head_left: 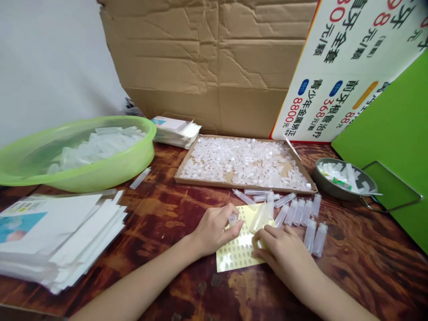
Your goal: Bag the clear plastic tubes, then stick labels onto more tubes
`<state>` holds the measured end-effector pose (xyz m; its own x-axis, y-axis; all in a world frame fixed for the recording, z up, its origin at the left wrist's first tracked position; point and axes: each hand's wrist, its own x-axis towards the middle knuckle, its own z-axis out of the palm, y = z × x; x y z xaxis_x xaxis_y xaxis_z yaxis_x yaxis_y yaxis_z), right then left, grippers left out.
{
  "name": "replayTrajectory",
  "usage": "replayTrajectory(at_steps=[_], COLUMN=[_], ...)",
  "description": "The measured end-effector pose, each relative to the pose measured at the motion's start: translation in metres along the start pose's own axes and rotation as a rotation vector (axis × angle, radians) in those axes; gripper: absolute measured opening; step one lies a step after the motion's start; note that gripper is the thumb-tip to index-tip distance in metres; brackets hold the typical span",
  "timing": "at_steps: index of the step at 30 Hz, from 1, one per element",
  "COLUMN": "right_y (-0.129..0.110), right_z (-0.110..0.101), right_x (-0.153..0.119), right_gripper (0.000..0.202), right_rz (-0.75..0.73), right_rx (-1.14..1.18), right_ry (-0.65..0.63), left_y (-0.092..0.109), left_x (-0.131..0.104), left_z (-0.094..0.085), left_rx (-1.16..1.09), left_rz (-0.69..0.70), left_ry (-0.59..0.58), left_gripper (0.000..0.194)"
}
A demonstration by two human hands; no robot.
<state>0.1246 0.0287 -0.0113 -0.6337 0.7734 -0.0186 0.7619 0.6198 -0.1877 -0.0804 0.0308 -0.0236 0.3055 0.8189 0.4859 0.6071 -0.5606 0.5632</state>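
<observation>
My left hand (pixel 217 228) is closed around a small translucent plastic tube (pixel 232 219), its round end showing between thumb and forefinger. Beneath both hands lies a yellow sticker sheet (pixel 234 256) with rows of small dots. My right hand (pixel 286 249) rests over the sheet's right side, fingers curled in a pinch at its surface; what they hold is hidden. Just beyond the fingertips, clear tubes (pixel 262 216) lie on the sheet's upper part. Several more translucent tubes (pixel 298 211) are lined up to the right of the sheet.
Behind the sheet sits a shallow cardboard tray (pixel 214 182) of small clear plastic pieces. A green basin (pixel 133 167) of tubes and a paper stack (pixel 76 240) are at left. At right stands a metal pan (pixel 321 183) with white strips, beside a green panel (pixel 401 133).
</observation>
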Motion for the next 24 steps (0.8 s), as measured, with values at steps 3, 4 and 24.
replayTrajectory(at_steps=[3,4,24], right_y=[-0.002,-0.003,0.007], right_z=[0.002,0.003,-0.001], right_x=[0.000,0.000,0.002], right_gripper=[0.005,0.005,0.029], right_rz=[-0.071,-0.102,-0.112], right_rx=[-0.057,-0.091,-0.134], right_ry=[0.056,0.076,0.106], left_y=[0.001,0.001,-0.001], left_x=[0.004,0.006,0.002], left_z=[-0.003,-0.004,-0.002], left_rx=[-0.086,-0.107,-0.016], left_rz=[-0.109,-0.134,0.290], left_ry=[-0.107,-0.165,0.049], left_gripper=[0.009,0.011,0.013])
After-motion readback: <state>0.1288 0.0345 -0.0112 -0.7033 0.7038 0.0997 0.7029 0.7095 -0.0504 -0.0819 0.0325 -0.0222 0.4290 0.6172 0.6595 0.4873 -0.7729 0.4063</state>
